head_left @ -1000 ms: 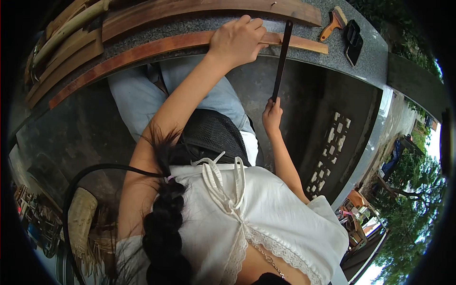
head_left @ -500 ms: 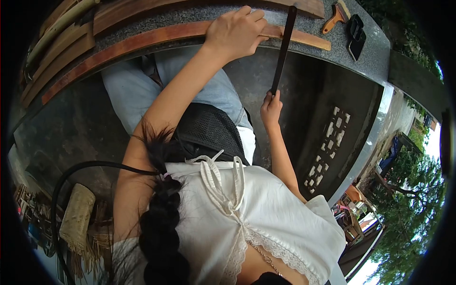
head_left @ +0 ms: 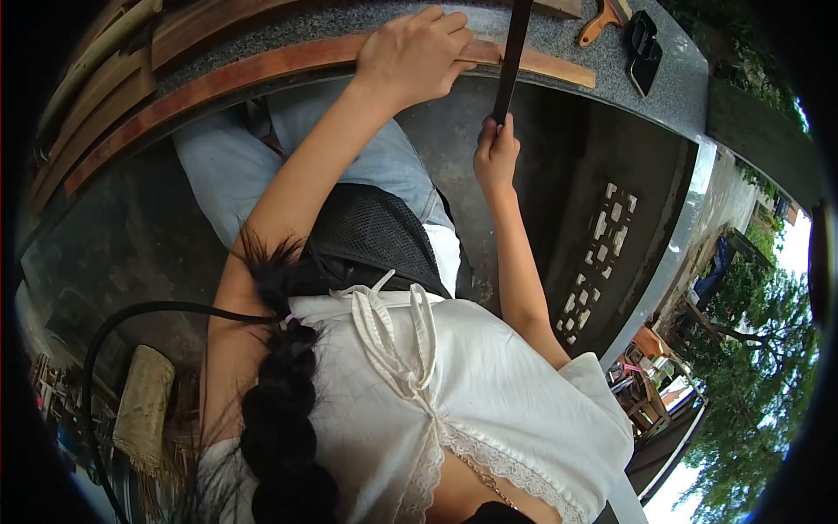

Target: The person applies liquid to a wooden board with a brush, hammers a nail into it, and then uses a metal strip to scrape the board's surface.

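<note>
A long reddish-brown wooden strip (head_left: 236,79) lies along the near edge of the grey stone counter. My left hand (head_left: 415,57) is closed over it, with fingers across the top and the thumb at the near side. My right hand (head_left: 497,155) grips the lower end of a long, narrow, dark flat bar (head_left: 511,79). That bar crosses over the strip to the right of my left hand, and its far end runs out of view. A darker notch or patch on the strip shows beside the bar; whether the two touch is hard to tell.
On the counter (head_left: 559,33) at right lie an orange-handled brush (head_left: 598,26) and a black phone-like object (head_left: 644,61). Wooden boards (head_left: 105,105) are stacked at left. My legs (head_left: 349,148) are under the counter. A rolled woven mat (head_left: 144,406) stands lower left.
My right hand has pushed the dark bar forward, away from my body, across the strip. My left hand keeps its hold on the strip. The whole view has shifted slightly.
</note>
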`<state>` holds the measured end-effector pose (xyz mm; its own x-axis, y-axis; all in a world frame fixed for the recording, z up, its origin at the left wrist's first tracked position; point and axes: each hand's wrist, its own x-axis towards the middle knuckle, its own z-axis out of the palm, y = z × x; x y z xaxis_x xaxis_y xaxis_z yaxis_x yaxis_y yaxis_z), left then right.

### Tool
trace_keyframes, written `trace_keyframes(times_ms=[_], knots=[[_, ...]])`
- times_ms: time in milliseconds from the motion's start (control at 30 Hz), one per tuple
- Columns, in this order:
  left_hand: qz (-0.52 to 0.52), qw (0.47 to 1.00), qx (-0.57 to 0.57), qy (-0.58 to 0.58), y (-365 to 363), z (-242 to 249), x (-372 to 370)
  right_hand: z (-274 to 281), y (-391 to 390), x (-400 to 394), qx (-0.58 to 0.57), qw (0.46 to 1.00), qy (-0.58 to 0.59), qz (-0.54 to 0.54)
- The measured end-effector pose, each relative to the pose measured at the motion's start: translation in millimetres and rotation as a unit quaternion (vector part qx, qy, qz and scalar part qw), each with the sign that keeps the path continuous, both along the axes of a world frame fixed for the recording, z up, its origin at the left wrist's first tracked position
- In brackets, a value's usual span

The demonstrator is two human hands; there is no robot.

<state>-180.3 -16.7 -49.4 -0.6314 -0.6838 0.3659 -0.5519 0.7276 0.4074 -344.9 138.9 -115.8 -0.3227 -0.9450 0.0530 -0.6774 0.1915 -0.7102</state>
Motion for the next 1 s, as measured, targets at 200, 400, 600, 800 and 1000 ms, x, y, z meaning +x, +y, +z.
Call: trace_keyframes(times_ms=[200,400,600,800,1000], knots=[[0.019,1.0,-0.021,0.008,0.4,-13.6,0.9,-32.5,30.9,7.1,-0.001,0.999,-0.029,-0.026],[0.01,1.0,-0.009,-0.019,6.0,-13.2,-2.9,-21.9,21.8,-1.3,-0.001,1.0,0.002,-0.008],[0.018,0.999,-0.026,0.021,0.8,-14.2,0.7,-29.4,23.5,4.8,0.001,1.0,-0.018,-0.009],[0.012,1.0,0.003,0.009,2.1,-10.3,-2.6,-36.3,52.7,-10.2,0.027,0.999,0.024,-0.015],[0.025,0.998,-0.033,0.053,-1.1,-17.0,-0.2,-10.4,-2.7,1.4,-0.008,1.0,-0.023,-0.009]])
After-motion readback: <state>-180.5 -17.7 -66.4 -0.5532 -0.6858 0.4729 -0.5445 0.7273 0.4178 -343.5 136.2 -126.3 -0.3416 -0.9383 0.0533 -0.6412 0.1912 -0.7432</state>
